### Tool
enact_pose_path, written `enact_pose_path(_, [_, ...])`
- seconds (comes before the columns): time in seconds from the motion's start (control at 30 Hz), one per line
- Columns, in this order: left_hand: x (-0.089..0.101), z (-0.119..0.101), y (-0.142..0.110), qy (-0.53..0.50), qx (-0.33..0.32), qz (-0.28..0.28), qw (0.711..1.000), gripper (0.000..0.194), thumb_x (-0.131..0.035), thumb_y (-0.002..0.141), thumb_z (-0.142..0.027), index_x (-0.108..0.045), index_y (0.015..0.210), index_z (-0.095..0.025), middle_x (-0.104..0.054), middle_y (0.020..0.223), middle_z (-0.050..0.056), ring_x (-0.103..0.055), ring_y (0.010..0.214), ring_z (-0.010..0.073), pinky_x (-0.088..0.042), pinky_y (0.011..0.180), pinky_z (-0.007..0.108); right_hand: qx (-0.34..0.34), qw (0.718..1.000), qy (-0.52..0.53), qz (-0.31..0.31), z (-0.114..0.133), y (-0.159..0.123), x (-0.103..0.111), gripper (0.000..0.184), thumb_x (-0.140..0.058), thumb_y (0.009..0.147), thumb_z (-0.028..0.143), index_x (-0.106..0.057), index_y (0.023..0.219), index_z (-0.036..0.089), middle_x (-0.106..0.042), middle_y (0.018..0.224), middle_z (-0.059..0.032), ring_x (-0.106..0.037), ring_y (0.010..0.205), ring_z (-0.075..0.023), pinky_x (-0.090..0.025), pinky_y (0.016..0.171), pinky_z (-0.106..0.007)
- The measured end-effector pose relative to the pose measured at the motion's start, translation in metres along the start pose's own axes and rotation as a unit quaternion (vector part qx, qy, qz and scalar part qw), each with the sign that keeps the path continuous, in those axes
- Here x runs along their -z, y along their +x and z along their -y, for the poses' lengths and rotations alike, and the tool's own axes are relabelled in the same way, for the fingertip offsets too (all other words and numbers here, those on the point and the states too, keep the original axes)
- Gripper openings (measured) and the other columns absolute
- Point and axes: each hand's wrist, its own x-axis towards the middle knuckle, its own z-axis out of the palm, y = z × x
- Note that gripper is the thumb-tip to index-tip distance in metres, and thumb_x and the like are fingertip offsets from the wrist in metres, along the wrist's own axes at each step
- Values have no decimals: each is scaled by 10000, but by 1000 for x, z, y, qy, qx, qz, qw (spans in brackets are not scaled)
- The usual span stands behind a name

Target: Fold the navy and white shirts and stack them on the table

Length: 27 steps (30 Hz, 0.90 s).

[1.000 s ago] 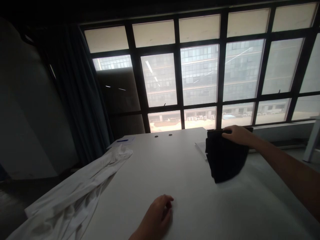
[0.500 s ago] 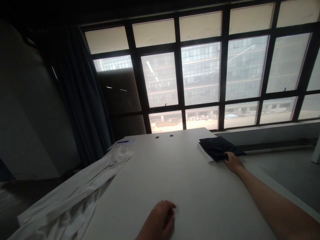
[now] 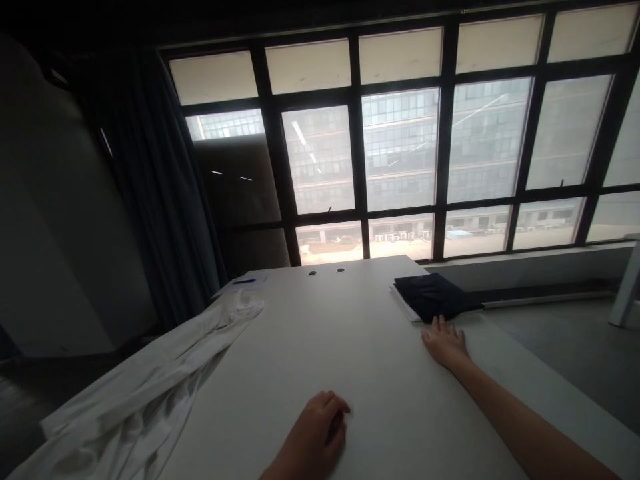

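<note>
A folded dark navy cloth lies at the far right of the white table, on top of something flat and white that shows along its left edge. My right hand rests palm down just in front of it, fingers spread, the fingertips at the cloth's near edge. Nothing is held in it. Nearer to me, my left hand is over the table with its fingers loosely bent and the thumb apart from them; no object shows in it. A crumpled white garment stretches along the table's left side.
A blue pen lies on a sheet of paper at the far left corner. Two round cable holes sit near the far table edge. Large windows stand behind, a dark curtain at left, a white leg at right.
My right hand has let go of the dark cloth's near edge and moved slightly left and toward me, its fingers now spread on the table. My left hand has barely moved.
</note>
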Motion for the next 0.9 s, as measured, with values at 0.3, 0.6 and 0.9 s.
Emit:
enact_pose_path(0.3, [50, -4, 2, 33, -2, 104, 994, 300, -614, 808, -182, -672, 1080, -297, -690, 1059, 6, -648, 954, 192, -491, 850, 282, 207, 973, 86, 62, 96, -129, 27, 715, -319, 959, 575, -372, 1551, 177, -263, 1638, -141, -168, 1518, -358, -32, 1196, -570])
enact_pose_path(0.6, [206, 110, -27, 378, 191, -204, 883, 400, -529, 900, -373, -609, 1226, -156, -622, 1279, 145, -568, 1199, 317, -435, 992, 427, 265, 952, 119, 92, 101, -151, 49, 647, -352, 965, 534, -425, 1525, 218, -302, 1632, -99, -204, 1515, -333, -93, 1215, -530])
enact_pose_path(0.9, [205, 195, -106, 479, 397, -210, 755, 407, -464, 943, -400, -623, 1234, -165, -543, 1422, 148, -495, 1242, 359, -357, 1018, 488, 268, 951, 126, 86, 101, -151, 48, 640, -379, 959, 528, -449, 1511, 211, -324, 1621, -107, -222, 1509, -336, -105, 1212, -541])
